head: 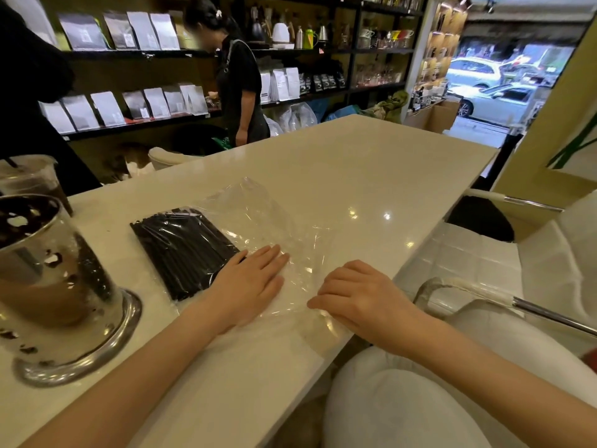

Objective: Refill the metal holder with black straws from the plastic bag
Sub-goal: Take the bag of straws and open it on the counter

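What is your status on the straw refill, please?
Left hand flat on bag, right hand pinching its edge. Straws all inside bag. Holder at left, nothing blocking.

A long cream counter (355, 176) with a glossy top catches ceiling lights. Behind it, dark shelves (323, 51) along the wall carry pale pouches (106, 108), kettles (281, 35) and glassware. A person in black (240, 82) stands by the shelves. At right, a bright opening shows parked cars (478, 72) outside.
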A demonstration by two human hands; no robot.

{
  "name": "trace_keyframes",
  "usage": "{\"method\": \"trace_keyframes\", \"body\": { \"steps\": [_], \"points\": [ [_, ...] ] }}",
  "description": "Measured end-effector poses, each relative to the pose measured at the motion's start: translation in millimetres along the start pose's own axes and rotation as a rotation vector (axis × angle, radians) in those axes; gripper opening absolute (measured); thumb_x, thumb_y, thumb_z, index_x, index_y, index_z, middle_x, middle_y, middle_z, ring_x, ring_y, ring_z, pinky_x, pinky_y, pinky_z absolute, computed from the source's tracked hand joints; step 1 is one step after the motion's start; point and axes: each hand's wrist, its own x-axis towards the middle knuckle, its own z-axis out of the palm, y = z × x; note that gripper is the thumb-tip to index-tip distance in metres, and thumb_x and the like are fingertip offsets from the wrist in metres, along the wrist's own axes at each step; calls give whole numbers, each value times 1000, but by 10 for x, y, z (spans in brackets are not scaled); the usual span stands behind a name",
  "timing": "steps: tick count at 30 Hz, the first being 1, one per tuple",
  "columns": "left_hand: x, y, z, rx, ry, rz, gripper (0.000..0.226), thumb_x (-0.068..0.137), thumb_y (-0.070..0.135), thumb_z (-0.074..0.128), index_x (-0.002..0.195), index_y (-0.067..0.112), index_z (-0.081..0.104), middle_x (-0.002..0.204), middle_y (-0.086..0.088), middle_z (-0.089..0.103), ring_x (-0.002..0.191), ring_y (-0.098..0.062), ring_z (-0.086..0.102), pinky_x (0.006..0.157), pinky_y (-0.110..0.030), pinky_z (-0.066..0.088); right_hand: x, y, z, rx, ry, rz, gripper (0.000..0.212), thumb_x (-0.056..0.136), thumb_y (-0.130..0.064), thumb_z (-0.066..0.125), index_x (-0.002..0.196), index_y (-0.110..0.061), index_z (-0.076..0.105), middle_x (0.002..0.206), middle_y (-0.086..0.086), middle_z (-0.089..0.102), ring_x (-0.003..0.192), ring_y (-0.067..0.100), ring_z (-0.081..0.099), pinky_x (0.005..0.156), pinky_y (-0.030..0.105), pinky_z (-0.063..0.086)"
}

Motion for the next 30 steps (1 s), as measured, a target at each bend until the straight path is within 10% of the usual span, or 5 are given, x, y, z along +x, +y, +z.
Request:
{"method": "trace_keyframes", "body": {
  "steps": [13, 21, 30],
  "points": [
    [14, 45, -47, 30, -51, -19, 51, 97, 39, 18, 145, 25, 9, 157, 4, 7, 144, -12, 6, 115, -34, 5, -205, -213, 48, -53, -184, 37, 35, 65, -14, 81, 97, -21, 68, 78, -8, 70, 65, 11, 62, 52, 20, 46],
    [214, 138, -319, -6, -98, -11, 43, 93, 35, 36, 129, 13, 43, 147, -12, 33, 132, -26, 35, 108, -35, 28, -39, -113, -53, 550, -76, 614, 22, 90, -20, 55, 109, -24, 66, 99, -10, 71, 79, 1, 61, 67, 4, 42],
    [175, 309, -27, -63, -74, 33, 52, 96, 44, 20, 145, 30, 9, 158, 1, 4, 144, -14, 3, 115, -37, 1, -90, 102, 93, 67, -281, 683, 30, 92, -33, 43, 117, -21, 57, 115, -2, 59, 101, 18, 49, 81, 31, 42]
  ]
}}
